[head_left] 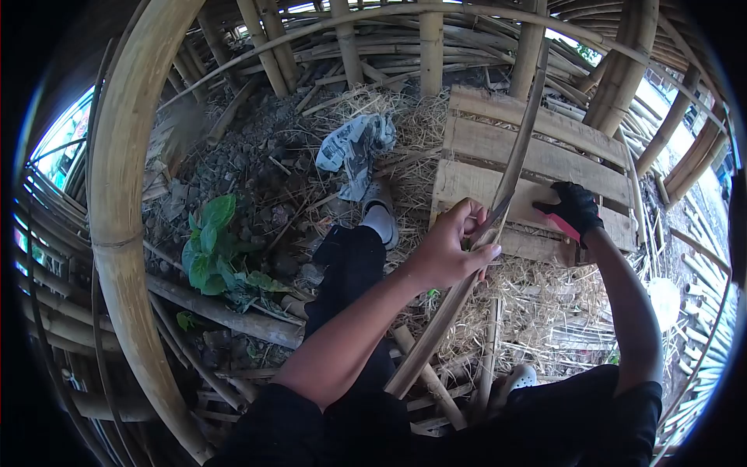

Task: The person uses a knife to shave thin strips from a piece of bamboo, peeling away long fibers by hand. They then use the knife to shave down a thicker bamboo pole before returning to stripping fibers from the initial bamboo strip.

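Observation:
My bare left hand (459, 243) is closed around a long split bamboo strip (442, 319), with the thumb along its near side. The strip slants from beside my legs up past the far edge of a low wooden slatted platform (498, 144). A narrow dark, blade-like piece (492, 221) lies against the strip at my fingers; I cannot tell whether it is separate from it. My right hand (572, 210), in a black and pink glove, rests on the platform's slats with its fingers spread and nothing visible in them.
A thick bamboo pole (117, 194) curves close by on the left. Crumpled printed paper (356, 148) lies beyond my shoe (380, 218). Straw and shavings (537, 303) cover the ground around the platform. A leafy plant (208, 241) grows at left, and bamboo posts (430, 54) line the back.

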{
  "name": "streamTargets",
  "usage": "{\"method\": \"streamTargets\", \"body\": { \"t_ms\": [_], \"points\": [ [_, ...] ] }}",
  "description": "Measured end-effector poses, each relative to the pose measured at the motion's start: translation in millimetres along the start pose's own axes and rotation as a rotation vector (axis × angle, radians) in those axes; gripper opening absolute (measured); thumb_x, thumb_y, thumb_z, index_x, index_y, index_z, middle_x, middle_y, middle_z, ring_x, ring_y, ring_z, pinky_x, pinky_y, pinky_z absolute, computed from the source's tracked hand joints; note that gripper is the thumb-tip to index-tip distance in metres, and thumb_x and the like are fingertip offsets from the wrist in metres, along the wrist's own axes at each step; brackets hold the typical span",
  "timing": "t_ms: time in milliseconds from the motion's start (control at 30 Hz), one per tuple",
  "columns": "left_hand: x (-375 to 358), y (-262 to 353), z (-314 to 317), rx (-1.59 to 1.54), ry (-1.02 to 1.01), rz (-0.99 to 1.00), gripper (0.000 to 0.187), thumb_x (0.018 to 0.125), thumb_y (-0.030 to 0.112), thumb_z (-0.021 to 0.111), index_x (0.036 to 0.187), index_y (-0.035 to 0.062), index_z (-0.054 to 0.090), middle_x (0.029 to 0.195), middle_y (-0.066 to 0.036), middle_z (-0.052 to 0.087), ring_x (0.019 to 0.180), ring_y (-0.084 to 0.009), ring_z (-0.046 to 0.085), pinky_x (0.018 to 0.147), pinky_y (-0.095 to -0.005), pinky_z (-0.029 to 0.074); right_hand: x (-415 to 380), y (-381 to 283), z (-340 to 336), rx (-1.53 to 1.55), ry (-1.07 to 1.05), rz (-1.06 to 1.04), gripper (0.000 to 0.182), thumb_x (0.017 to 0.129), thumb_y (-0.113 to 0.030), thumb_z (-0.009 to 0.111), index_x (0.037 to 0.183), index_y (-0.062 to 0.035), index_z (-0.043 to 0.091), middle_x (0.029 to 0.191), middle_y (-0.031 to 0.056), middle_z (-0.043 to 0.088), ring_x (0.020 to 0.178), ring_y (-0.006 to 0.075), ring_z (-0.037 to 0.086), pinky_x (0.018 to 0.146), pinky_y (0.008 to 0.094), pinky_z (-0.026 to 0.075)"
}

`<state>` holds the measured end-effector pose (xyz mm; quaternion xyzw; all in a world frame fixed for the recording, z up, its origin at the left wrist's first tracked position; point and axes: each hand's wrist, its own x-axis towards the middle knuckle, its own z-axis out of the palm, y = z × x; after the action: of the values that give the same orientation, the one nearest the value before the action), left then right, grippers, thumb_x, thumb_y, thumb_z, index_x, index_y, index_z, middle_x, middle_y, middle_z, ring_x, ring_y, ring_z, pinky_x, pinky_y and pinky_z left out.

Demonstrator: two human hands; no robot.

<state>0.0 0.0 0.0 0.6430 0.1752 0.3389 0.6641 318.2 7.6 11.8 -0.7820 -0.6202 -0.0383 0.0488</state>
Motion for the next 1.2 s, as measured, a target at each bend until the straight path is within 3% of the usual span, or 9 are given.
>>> {"method": "streamTargets", "body": {
  "t_ms": [200,367,500,700,833,900,967,1100,1200],
  "points": [
    [-18,13,-10,0.017,0.025,-0.028,0.032,0.090,0.004,0.068,0.109,0.0017,0.042,0.086,-0.006,0.056,0.059,-0.0101,0.061,0.053,-0.0262,0.053,-38,-4,1,-0.081,-0.047,-0.063,0.079,0.069,-0.069,0.072,0.117,-0.0070,0.069,0.110,0.0144,0.070,0.103,0.0314,0.066,0.096,0.0412,0.049],
    [-30,24,-15,0.033,-0.005,0.029,0.027,0.090,0.003,0.065,0.105,0.0047,0.042,0.081,-0.005,0.058,0.060,-0.0101,0.062,0.052,-0.0256,0.053,-65,6,12,-0.048,-0.079,-0.081,0.078,0.067,-0.071,0.072,0.112,-0.0075,0.071,0.107,0.0146,0.071,0.099,0.0310,0.067,0.091,0.0409,0.051],
    [-37,34,-18,-0.030,0.000,0.063,0.028,0.090,0.001,0.065,0.104,0.0046,0.042,0.078,-0.002,0.054,0.058,-0.0088,0.061,0.050,-0.0230,0.051,-93,3,21,-0.064,-0.150,-0.192,0.069,0.066,-0.073,0.070,0.094,-0.0099,0.074,0.091,0.0132,0.072,0.087,0.0313,0.069,0.080,0.0386,0.053],
    [-45,45,-23,-0.082,0.034,0.047,0.035,0.088,0.000,0.068,0.100,0.0100,0.037,0.075,-0.002,0.056,0.053,-0.0094,0.060,0.048,-0.0232,0.049,-153,0,48,0.036,-0.074,-0.281,0.054,0.073,-0.066,0.069,0.079,-0.0132,0.072,0.074,0.0114,0.069,0.075,0.0306,0.069,0.068,0.0409,0.053],
    [-46,41,-20,-0.113,0.019,0.072,0.036,0.087,-0.001,0.069,0.100,0.0111,0.037,0.077,-0.004,0.057,0.053,-0.0093,0.059,0.048,-0.0240,0.048,-184,6,77,-0.011,-0.282,-0.308,0.041,0.085,-0.058,0.061,0.089,-0.0199,0.074,0.084,0.0058,0.072,0.077,0.0261,0.070,0.068,0.0394,0.054],
    [-44,43,-16,-0.134,0.010,0.078,0.037,0.087,-0.002,0.068,0.100,0.0109,0.037,0.077,-0.004,0.058,0.053,-0.0096,0.059,0.048,-0.0245,0.049,-205,14,96,0.204,-0.401,-0.279,0.025,0.092,-0.043,0.056,0.099,-0.0278,0.074,0.092,0.0026,0.072,0.085,0.0235,0.070,0.070,0.0389,0.054],
    [-43,40,-14,-0.149,0.014,0.070,0.036,0.087,-0.002,0.068,0.100,0.0102,0.037,0.078,-0.004,0.058,0.054,-0.0099,0.059,0.049,-0.0246,0.049,-222,23,122,0.221,-0.384,-0.386,0.023,0.091,-0.040,0.057,0.100,-0.0279,0.074,0.093,0.0029,0.073,0.085,0.0237,0.070,0.072,0.0386,0.055],
    [-38,37,-7,-0.122,0.000,0.055,0.036,0.087,-0.002,0.068,0.101,0.0094,0.037,0.078,-0.004,0.058,0.055,-0.0099,0.059,0.050,-0.0247,0.049,-249,25,146,0.355,-0.518,-0.213,0.027,0.091,-0.037,0.057,0.101,-0.0195,0.074,0.097,0.0088,0.073,0.090,0.0287,0.070,0.078,0.0409,0.056],
    [-38,36,-2,-0.064,-0.002,-0.027,0.034,0.087,-0.002,0.067,0.099,0.0090,0.037,0.078,-0.004,0.057,0.057,-0.0101,0.061,0.050,-0.0243,0.049,-254,22,154,0.367,-0.438,-0.236,0.031,0.089,-0.040,0.060,0.103,-0.0157,0.073,0.100,0.0125,0.072,0.094,0.0305,0.070,0.079,0.0425,0.056]
  ]
}}
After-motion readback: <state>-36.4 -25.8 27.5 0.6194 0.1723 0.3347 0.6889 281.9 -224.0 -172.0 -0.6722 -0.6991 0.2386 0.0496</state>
